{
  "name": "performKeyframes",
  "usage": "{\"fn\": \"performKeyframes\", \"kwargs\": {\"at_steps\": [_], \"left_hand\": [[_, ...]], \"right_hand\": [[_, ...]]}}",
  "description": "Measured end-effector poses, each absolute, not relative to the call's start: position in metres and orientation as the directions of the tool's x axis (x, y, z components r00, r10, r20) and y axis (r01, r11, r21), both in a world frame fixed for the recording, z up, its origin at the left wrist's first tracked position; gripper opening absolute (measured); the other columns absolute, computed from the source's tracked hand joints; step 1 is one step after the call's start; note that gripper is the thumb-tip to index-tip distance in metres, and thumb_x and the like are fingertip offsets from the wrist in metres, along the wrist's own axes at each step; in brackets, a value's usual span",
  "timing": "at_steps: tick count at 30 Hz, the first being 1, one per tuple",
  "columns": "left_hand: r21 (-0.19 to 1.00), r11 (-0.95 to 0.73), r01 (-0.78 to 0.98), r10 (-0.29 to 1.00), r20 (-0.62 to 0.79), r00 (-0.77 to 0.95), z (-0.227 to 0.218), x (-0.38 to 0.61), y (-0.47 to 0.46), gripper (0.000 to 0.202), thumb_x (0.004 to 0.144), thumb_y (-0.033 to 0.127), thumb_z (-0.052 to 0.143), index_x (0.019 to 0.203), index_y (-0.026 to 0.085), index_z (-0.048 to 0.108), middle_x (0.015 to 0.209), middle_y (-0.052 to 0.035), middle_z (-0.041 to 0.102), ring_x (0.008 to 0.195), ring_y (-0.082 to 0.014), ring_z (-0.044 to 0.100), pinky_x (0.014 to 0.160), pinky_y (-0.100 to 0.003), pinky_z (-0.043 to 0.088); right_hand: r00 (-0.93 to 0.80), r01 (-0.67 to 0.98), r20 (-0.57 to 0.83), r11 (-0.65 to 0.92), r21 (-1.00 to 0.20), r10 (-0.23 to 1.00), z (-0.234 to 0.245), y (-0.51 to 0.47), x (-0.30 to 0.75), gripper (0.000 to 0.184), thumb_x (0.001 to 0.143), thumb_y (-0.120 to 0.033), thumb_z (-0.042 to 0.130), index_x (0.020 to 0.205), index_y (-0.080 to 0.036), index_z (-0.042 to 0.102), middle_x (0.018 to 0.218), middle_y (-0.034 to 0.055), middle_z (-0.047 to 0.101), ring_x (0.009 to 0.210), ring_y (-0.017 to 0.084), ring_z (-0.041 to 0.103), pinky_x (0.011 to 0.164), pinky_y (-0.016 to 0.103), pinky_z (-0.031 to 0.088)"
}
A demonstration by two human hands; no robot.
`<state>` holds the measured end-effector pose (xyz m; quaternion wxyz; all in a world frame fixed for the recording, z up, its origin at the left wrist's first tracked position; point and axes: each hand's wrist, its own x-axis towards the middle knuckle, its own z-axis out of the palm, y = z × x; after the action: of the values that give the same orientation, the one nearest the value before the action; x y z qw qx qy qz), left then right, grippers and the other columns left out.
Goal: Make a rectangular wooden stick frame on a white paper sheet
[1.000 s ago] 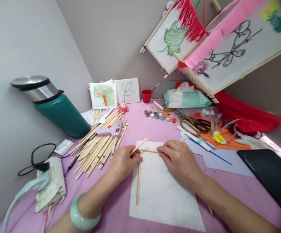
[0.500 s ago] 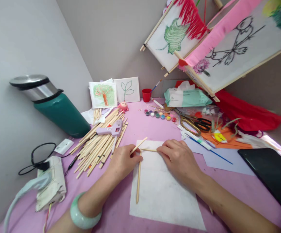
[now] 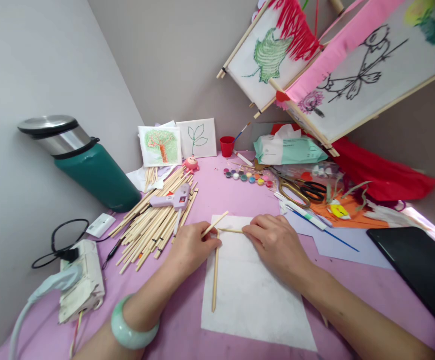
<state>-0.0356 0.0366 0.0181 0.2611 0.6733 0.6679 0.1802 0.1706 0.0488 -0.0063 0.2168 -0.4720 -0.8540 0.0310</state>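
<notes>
A white sheet (image 3: 257,300) lies on the pink table in front of me. My left hand (image 3: 194,245) is closed, thumb and fingers pinching a wooden stick (image 3: 217,222) that slants up past the fingertips. Below those fingertips a second wooden stick (image 3: 214,280) runs down the sheet's left side. My right hand (image 3: 275,240) is closed over the upper right of the sheet, its fingertips on a third wooden stick (image 3: 232,230). That stick's free end points left and meets the others near my left thumb; the rest is hidden under my right hand.
Left of the sheet lies a pile of wooden sticks (image 3: 142,240) with a glue gun (image 3: 172,198) on top. A green bottle (image 3: 97,170) and a power strip (image 3: 84,285) stand further left. Scissors (image 3: 296,192), a paintbrush (image 3: 326,232) and a black phone (image 3: 416,275) are at right.
Both hands and the sticks keep nearly the same places. Only a very slight shift of the whole view shows.
</notes>
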Motion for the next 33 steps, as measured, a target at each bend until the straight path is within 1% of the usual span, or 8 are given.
{"fn": "performKeyframes", "kwargs": {"at_steps": [6, 10, 12, 17, 20, 23, 28, 33], "left_hand": [[0.588, 0.025, 0.808, 0.992, -0.114, 0.052, 0.023, -0.035, 0.037, 0.019, 0.071, 0.031, 0.062, 0.084, 0.020, 0.070, 0.068, 0.0005, 0.066, 0.063, -0.0153, 0.056, 0.058, -0.024, 0.034], [0.576, 0.016, 0.817, 0.992, -0.109, 0.058, 0.027, -0.035, 0.036, 0.019, 0.074, 0.032, 0.059, 0.084, 0.020, 0.070, 0.070, -0.0007, 0.067, 0.066, -0.0163, 0.058, 0.059, -0.025, 0.035], [0.575, -0.004, 0.818, 0.994, -0.090, 0.068, 0.027, -0.036, 0.036, 0.020, 0.077, 0.033, 0.056, 0.084, 0.020, 0.070, 0.071, -0.0008, 0.068, 0.066, -0.0165, 0.058, 0.060, -0.025, 0.035], [0.526, -0.049, 0.849, 0.997, -0.026, 0.074, 0.026, -0.036, 0.034, 0.023, 0.080, 0.033, 0.051, 0.081, 0.020, 0.070, 0.066, -0.0006, 0.066, 0.062, -0.0160, 0.057, 0.059, -0.025, 0.034], [0.521, -0.067, 0.851, 0.997, -0.004, 0.081, 0.025, -0.033, 0.034, 0.022, 0.080, 0.032, 0.051, 0.080, 0.021, 0.070, 0.070, -0.0009, 0.068, 0.066, -0.0168, 0.058, 0.061, -0.025, 0.035], [0.526, -0.058, 0.848, 0.998, 0.021, 0.054, 0.026, -0.031, 0.034, 0.022, 0.080, 0.032, 0.050, 0.081, 0.021, 0.070, 0.073, -0.0013, 0.069, 0.069, -0.0174, 0.059, 0.063, -0.025, 0.037], [0.527, -0.089, 0.845, 0.996, 0.053, 0.071, 0.026, -0.031, 0.035, 0.022, 0.080, 0.031, 0.050, 0.080, 0.020, 0.070, 0.070, -0.0009, 0.067, 0.065, -0.0165, 0.058, 0.061, -0.025, 0.036], [0.523, -0.080, 0.848, 0.997, 0.047, 0.065, 0.026, -0.035, 0.037, 0.021, 0.079, 0.031, 0.052, 0.080, 0.020, 0.070, 0.069, -0.0004, 0.067, 0.065, -0.0163, 0.058, 0.062, -0.025, 0.036]], "right_hand": [[-0.440, 0.797, 0.413, 0.559, -0.229, 0.797, 0.006, 0.052, 0.183, 0.018, 0.090, -0.019, 0.052, 0.090, -0.019, 0.070, 0.085, 0.0057, 0.066, 0.083, 0.018, 0.057, 0.075, 0.032, 0.034], [-0.266, 0.830, 0.437, 0.435, -0.350, 0.859, 0.022, 0.052, 0.210, 0.020, 0.089, -0.021, 0.050, 0.092, -0.020, 0.069, 0.091, 0.0050, 0.067, 0.086, 0.018, 0.061, 0.074, 0.029, 0.041], [-0.201, 0.858, 0.370, 0.346, -0.381, 0.907, 0.028, 0.044, 0.224, 0.020, 0.087, -0.022, 0.051, 0.087, -0.021, 0.070, 0.090, 0.0039, 0.068, 0.083, 0.018, 0.062, 0.071, 0.028, 0.043], [-0.087, 0.946, 0.090, 0.111, -0.303, 0.992, 0.025, 0.007, 0.246, 0.019, 0.082, -0.025, 0.053, 0.070, -0.023, 0.067, 0.074, 0.0013, 0.069, 0.066, 0.017, 0.063, 0.054, 0.027, 0.036], [-0.003, 0.962, 0.026, 0.010, -0.274, 1.000, 0.016, -0.011, 0.244, 0.019, 0.080, -0.032, 0.057, 0.065, -0.023, 0.063, 0.065, 0.0013, 0.068, 0.058, 0.018, 0.062, 0.049, 0.027, 0.030], [0.067, 0.969, -0.009, -0.067, -0.239, 0.998, 0.013, -0.016, 0.236, 0.020, 0.080, -0.034, 0.057, 0.065, -0.022, 0.061, 0.064, 0.0033, 0.069, 0.061, 0.022, 0.064, 0.050, 0.028, 0.029], [0.094, 0.975, -0.112, -0.115, -0.193, 0.989, 0.022, -0.012, 0.225, 0.020, 0.083, -0.033, 0.052, 0.069, -0.021, 0.059, 0.068, 0.0055, 0.069, 0.067, 0.023, 0.064, 0.052, 0.029, 0.030], [0.065, 0.977, -0.131, -0.089, -0.193, 0.989, 0.024, -0.010, 0.227, 0.022, 0.085, -0.030, 0.048, 0.067, -0.021, 0.058, 0.069, 0.0058, 0.069, 0.067, 0.023, 0.064, 0.051, 0.029, 0.028]]}}
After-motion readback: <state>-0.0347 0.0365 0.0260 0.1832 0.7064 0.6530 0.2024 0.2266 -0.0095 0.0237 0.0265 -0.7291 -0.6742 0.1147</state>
